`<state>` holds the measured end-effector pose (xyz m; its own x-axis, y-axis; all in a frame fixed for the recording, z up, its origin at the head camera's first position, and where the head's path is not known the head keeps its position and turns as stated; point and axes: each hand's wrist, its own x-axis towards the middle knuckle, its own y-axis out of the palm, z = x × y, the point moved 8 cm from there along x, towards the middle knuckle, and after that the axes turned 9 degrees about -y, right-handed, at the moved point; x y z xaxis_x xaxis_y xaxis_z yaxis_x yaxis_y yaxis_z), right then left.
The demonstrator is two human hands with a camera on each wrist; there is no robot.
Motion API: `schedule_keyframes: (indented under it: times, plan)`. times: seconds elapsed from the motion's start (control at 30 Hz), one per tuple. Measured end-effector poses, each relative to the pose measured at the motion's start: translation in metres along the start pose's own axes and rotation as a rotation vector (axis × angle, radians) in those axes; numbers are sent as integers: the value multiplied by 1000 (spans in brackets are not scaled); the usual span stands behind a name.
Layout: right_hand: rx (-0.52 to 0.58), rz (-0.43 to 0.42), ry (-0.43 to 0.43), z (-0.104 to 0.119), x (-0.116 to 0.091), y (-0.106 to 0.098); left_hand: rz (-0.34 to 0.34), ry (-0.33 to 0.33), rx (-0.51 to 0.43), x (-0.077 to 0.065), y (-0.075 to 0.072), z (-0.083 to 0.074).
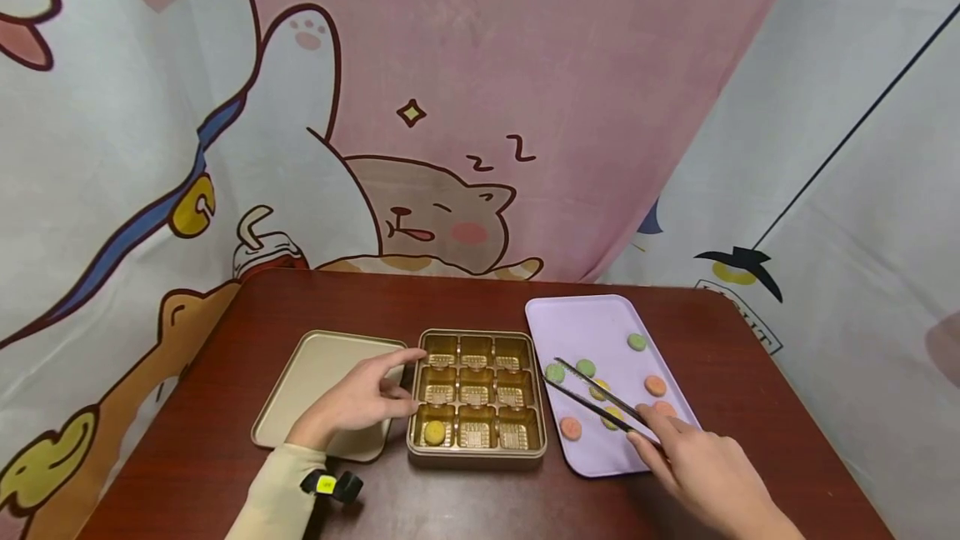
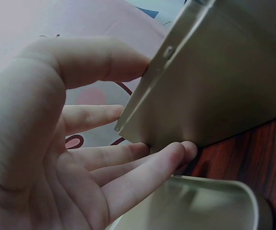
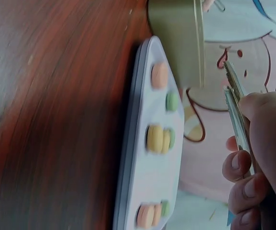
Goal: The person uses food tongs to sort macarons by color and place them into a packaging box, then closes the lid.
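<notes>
My right hand [image 1: 712, 469] holds metal tongs [image 3: 238, 115], their tips apart with nothing between them. In the head view the tongs overlap green and yellow macarons on a lilac tray [image 1: 577, 323]; the right wrist view shows them raised above it. A gold tin box [image 1: 477, 455] with a nine-compartment insert stands left of the tray. One yellow macaron [image 1: 434, 432] sits in its front left compartment. At the box's left side is my left hand [image 1: 363, 397], thumb and fingers spread, fingertips against the wall [image 2: 200, 91].
A gold lid [image 1: 330, 357] lies on the table left of the box, partly under my left hand in the head view. More macarons, green [image 1: 637, 342] and pink [image 1: 571, 427], are scattered on the tray. A printed cloth [image 1: 600, 107] hangs behind the dark red table [image 1: 450, 515].
</notes>
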<state>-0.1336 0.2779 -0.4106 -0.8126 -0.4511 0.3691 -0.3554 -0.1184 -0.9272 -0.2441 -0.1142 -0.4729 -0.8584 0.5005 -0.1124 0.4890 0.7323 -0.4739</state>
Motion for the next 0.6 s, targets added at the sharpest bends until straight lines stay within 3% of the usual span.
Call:
schedule_keyframes:
  times: [0.2, 0.33, 0.6]
  plan:
    - [9, 154, 106, -26, -11, 11, 1, -5, -6, 0, 0, 0]
    - [8, 169, 124, -37, -19, 14, 2, -1, -3, 1, -1, 0]
    - [9, 289, 190, -53, -29, 26, 4, 2, 1, 1, 0, 0]
